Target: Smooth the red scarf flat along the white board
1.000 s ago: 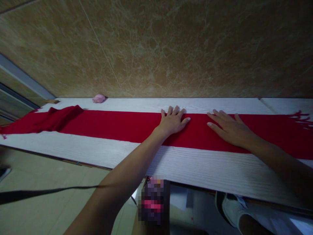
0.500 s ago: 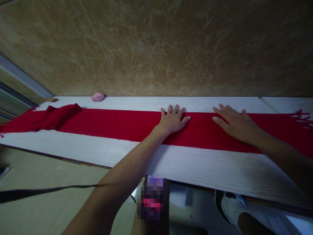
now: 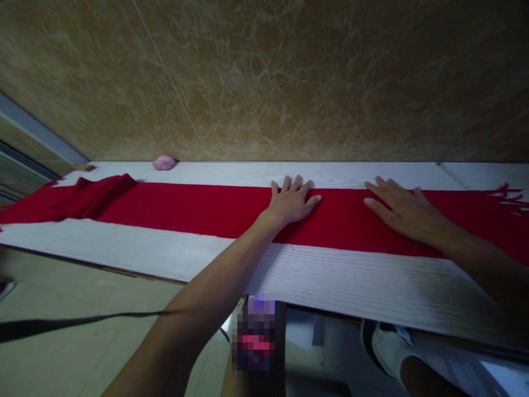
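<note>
A long red scarf point(image 3: 198, 209) with fringed ends runs lengthwise over a white wood-grain table point(image 3: 355, 275). Its middle and right stretch lie flat, while the left part is bunched in folds. My left hand point(image 3: 290, 201) rests spread on the scarf near the middle, fingertips reaching past its far edge. Farther right, my right hand point(image 3: 403, 207) lies palm down over the scarf, fingers stretched toward the far left. Neither hand grasps anything. My right forearm covers part of the scarf's near edge.
A small pink pig figure point(image 3: 164, 162) sits at the back left against the marbled wall point(image 3: 264, 82). A brown block point(image 3: 82, 167) is at the far left corner. A dark strap point(image 3: 82, 320) crosses the lower left. Below the table edge shows a shoe point(image 3: 390, 347).
My right hand has slid slightly to the right along the scarf. My left hand stays where it was, and the scarf looks the same.
</note>
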The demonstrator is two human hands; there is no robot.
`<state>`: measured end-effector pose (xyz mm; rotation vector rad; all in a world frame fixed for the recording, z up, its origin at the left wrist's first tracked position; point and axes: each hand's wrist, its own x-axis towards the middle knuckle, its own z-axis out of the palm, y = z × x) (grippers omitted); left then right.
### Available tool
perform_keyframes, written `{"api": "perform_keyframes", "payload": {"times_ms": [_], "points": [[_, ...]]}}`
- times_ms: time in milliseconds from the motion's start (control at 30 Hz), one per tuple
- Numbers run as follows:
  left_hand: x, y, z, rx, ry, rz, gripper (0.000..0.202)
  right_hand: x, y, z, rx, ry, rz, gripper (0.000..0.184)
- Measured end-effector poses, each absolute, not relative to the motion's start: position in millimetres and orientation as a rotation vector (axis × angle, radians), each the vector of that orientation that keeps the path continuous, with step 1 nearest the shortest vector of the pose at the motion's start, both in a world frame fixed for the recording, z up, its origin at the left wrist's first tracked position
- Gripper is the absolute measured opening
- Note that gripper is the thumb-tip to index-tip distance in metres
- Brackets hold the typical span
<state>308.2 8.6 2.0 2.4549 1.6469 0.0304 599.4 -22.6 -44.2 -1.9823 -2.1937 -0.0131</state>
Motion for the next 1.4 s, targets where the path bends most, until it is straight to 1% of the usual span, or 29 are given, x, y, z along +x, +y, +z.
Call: {"api": "perform_keyframes", "payload": {"times_ms": [200, 567, 733, 933, 1133, 1267, 1400], "points": [[307.1, 8.5, 2.1, 2.470, 1.643, 0.031, 0.073, 608.7, -22.1, -47.5, -1.938, -2.185, -0.036, 0.075], [307.9, 6.3, 5.3, 2.474, 1.643, 0.024, 0.073, 611.1, -29.9, -28.8, -2.042, -2.156, 0.038, 0.077], [308.1, 6.8, 5.1, 2.481, 1.649, 0.010, 0.072, 609.9, -34.1, -27.8, -2.073, -2.180, 0.042, 0.076], [308.1, 8.7, 2.3, 2.485, 1.657, 0.020, 0.073, 616.7, -36.0, -25.7, -2.097, -2.152, 0.040, 0.082], [307.9, 7.9, 3.0, 2.476, 1.656, 0.010, 0.073, 617.8, -36.0, -24.1, -2.137, -2.149, 0.138, 0.084], [307.9, 9.5, 2.0, 2.481, 1.650, 0.018, 0.074, 616.4, -36.1, -19.8, -2.157, -2.137, 0.105, 0.088], [308.4, 9.7, 2.2, 2.476, 1.650, 0.017, 0.074, 616.5, -34.6, -21.8, -2.168, -2.145, 0.145, 0.087]]}}
